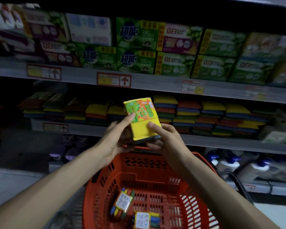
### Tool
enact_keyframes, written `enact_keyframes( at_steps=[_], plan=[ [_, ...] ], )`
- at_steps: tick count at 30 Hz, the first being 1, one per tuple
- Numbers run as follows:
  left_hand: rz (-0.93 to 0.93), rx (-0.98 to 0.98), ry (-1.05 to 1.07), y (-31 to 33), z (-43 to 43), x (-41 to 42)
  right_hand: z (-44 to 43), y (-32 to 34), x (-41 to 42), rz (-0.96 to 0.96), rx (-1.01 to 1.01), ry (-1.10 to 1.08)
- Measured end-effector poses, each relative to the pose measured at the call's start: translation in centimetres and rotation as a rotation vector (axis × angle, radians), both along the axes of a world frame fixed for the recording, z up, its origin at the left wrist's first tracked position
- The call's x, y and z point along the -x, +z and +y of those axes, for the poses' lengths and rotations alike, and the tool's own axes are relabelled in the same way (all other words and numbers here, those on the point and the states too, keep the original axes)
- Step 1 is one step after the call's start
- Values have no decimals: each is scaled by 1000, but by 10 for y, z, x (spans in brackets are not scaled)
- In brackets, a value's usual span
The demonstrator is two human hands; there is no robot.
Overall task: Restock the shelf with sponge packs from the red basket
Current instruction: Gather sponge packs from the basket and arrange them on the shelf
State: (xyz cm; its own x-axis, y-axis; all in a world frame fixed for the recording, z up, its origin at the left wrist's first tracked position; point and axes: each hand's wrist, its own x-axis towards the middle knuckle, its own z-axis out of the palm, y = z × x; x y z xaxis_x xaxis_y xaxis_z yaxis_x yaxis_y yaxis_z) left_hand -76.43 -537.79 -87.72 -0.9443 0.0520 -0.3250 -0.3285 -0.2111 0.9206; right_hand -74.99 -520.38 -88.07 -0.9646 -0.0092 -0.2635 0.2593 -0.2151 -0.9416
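Both hands hold one yellow sponge pack (143,119) with a green and orange label, raised above the red basket (145,176) and in front of the middle shelf (221,142). My left hand (116,138) grips its left side, thumb on the label. On the pack's lower right, my right hand (163,138) grips with its thumb on the yellow face. Two more sponge packs (122,202) (146,220) lie label-back up on the basket's floor. Stacks of coloured sponges (205,116) fill the middle shelf.
The upper shelf (89,76) carries green and purple boxed goods with price tags on its edge. White bottles with blue caps (228,162) stand on the low shelf at right. A black basket handle (238,182) sticks out to the right.
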Motion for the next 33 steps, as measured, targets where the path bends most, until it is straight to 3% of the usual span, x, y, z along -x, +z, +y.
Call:
enact_keyframes(
  at_steps=[4, 8, 16, 20, 33],
  plan=[
    [-10, -3, -82, -6, -8, -8, -6, 1, 6, 7, 37, -32],
    [35, 22, -29, -10, -11, -9, -17, -2, 12, 0, 102, -39],
    [19, -98, 252, -13, 0, 20, -16, -3, 19, 96, -217, 22],
    [33, -151, 329, -11, 11, 33, -15, 3, 26, 143, -174, 33],
    [106, -68, 414, -5, 29, 58, -18, 3, 33, 144, -172, -8]
  ],
)
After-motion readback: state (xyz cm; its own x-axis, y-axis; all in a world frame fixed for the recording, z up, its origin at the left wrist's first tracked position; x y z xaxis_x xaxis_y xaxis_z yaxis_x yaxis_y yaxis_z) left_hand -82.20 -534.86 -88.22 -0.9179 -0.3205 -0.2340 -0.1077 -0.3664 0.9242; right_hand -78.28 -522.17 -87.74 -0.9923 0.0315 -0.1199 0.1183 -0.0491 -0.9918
